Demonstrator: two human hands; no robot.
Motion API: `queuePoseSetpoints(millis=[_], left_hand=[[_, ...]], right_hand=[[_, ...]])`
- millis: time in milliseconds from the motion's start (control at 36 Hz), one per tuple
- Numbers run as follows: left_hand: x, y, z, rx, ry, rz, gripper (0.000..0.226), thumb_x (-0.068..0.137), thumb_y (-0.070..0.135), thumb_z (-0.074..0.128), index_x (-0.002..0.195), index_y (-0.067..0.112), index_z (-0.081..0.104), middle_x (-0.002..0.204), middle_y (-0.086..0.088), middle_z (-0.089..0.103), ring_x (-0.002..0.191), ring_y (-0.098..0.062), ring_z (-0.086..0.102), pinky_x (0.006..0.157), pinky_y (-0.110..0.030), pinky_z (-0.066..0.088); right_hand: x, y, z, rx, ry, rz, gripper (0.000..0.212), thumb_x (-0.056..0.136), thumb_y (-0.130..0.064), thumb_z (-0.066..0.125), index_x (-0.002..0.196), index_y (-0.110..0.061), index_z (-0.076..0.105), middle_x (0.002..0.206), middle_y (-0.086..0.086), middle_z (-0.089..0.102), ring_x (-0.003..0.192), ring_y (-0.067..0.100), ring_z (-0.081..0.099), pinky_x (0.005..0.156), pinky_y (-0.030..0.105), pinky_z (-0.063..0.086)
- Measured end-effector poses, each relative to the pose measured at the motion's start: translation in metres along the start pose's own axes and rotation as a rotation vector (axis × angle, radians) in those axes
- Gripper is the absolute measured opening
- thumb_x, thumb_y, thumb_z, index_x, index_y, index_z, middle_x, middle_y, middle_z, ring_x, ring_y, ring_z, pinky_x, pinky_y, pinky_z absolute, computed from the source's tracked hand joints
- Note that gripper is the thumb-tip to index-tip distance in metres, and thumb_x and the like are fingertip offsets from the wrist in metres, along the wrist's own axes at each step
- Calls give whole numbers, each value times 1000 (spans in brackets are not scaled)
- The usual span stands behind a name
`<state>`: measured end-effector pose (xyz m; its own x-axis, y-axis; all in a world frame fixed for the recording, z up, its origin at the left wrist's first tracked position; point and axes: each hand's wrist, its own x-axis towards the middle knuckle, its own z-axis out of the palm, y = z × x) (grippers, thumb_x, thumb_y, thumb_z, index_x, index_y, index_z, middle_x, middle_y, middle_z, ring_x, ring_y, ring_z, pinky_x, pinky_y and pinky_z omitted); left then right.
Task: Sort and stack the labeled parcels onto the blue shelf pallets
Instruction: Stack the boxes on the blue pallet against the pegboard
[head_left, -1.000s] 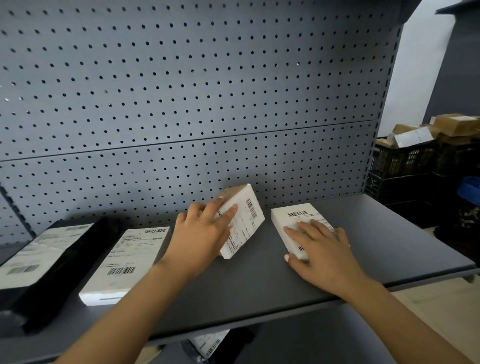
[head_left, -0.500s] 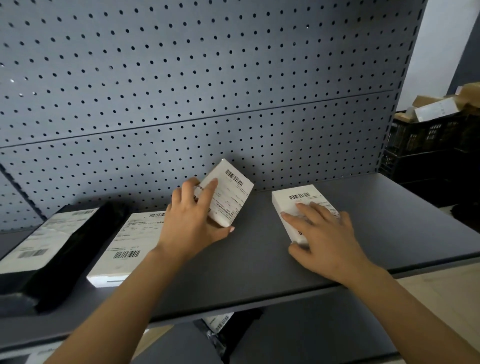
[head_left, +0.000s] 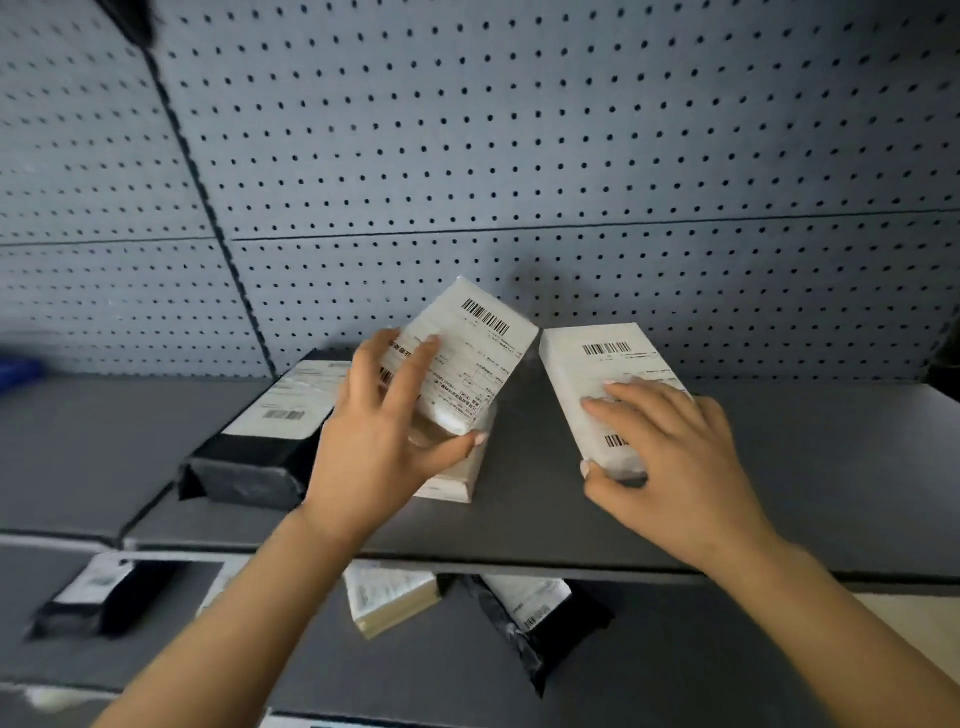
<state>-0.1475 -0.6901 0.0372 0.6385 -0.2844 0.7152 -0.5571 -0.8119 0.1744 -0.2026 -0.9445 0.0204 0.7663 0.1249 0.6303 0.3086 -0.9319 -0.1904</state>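
Note:
My left hand (head_left: 387, 434) grips a small white labeled parcel (head_left: 467, 358), tilted, just above a flat white parcel (head_left: 457, 483) lying on the grey shelf (head_left: 519, 519). My right hand (head_left: 670, 457) lies on a second white labeled parcel (head_left: 597, 379) on the shelf to the right, fingers across its label and thumb at its near end. A black bagged parcel (head_left: 260, 457) with a white label lies to the left of the flat one.
A grey pegboard wall (head_left: 519, 156) backs the shelf. On the lower shelf (head_left: 675, 675) lie a black parcel (head_left: 98, 597) at left, a pale boxed parcel (head_left: 389, 597) and a black bagged parcel (head_left: 535, 618). A blue object (head_left: 18, 366) shows at far left.
My left hand has carried the small parcel left and up, over the flat white parcel. The right hand stays on its parcel. The view has swung left and down, revealing the lower shelf.

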Motion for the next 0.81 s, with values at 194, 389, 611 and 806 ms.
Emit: queuePoseSetpoints(millis=[194,389,611,806], left_hand=[[-59,-74,-89,74,71,-104,81,71,69,59,134,18,51,143,-14,34,113,-38,51,74,-49,56],[-135,-157,-183,130,151,-218,76,73,65,61,130,16,54,143,-17,37,117,-39,50,88,-48,50],[-224,-232,-272,283,186,-364,71,78,62,57,131,15,56,142,-17,40,121,-39,43,100,-44,35],[-281,-282,-326,392,240,-452,62,78,61,56,127,23,55,141,-14,42,121,-41,41,94,-53,41]], right_hand=[[18,-118,34,103,47,-171,52,72,-47,51,116,-23,65,127,-2,59,121,18,45,92,55,39],[29,-255,76,175,19,-315,51,74,-49,51,117,-24,63,128,-2,58,122,17,43,92,55,39],[35,-393,116,302,34,-499,45,74,-43,56,111,-21,66,124,1,61,118,23,52,87,54,41],[53,-486,152,404,30,-645,43,74,-42,56,110,-20,66,122,2,62,116,24,54,84,54,43]])
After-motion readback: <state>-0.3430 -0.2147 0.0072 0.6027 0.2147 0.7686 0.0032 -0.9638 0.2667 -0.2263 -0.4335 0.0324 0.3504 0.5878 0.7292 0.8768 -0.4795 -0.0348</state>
